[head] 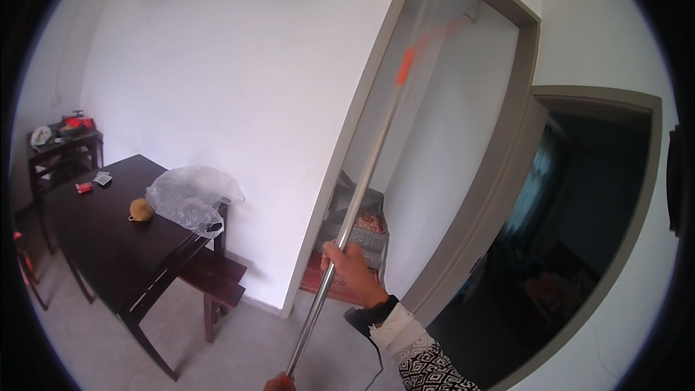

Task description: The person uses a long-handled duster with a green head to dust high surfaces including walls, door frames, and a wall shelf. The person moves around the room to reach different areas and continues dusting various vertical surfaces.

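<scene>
A long metal pole (369,168) slants up from the bottom middle to the top of the doorway, with an orange sleeve (404,65) on its upper part and something green, cut off, at its top end. My right hand (347,269) grips the pole at mid-length; a black band is on its wrist, below a patterned sleeve. Lower down, my left hand (279,383) is closed round the pole near the bottom edge, mostly out of the picture.
A dark wooden table (103,239) holds a clear plastic bag (190,195) and a tan round object (141,209). A wooden bench (217,277) stands beside it. Carpeted stairs (353,239) lie beyond the door frame (353,136). A dark doorway (586,217) opens at right.
</scene>
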A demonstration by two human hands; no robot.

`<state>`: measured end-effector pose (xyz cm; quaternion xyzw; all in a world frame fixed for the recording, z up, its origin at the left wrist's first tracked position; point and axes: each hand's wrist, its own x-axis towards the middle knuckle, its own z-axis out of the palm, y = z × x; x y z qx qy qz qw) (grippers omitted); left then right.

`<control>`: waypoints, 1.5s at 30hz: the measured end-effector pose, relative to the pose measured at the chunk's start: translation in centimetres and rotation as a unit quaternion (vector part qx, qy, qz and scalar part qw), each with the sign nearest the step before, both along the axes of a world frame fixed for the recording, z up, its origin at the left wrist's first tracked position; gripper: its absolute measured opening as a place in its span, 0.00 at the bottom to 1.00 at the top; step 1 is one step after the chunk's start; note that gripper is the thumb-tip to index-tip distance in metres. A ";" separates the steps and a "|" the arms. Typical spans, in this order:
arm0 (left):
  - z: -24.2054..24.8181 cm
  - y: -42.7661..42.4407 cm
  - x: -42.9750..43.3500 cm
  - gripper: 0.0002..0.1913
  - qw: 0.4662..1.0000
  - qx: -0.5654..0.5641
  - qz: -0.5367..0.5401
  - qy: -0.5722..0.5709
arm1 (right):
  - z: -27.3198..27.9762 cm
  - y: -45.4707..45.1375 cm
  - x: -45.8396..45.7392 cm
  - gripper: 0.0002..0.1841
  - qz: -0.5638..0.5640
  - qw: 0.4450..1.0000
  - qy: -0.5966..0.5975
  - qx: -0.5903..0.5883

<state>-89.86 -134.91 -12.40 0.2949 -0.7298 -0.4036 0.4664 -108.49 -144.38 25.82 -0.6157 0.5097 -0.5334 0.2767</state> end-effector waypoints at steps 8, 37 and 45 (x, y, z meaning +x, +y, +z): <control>-3.9 10.0 9.3 0.02 0.872 0.389 -0.287 0.084 | -11.9 3.5 0.3 0.17 -0.089 0.994 -0.027 0.051; -12.1 29.3 34.8 0.11 0.899 0.379 -0.037 -0.218 | -20.5 16.2 23.7 0.15 0.236 0.904 0.021 0.355; -19.3 45.6 45.2 0.11 0.835 0.450 0.007 -0.318 | -21.2 27.5 28.8 0.17 0.576 0.674 0.136 0.442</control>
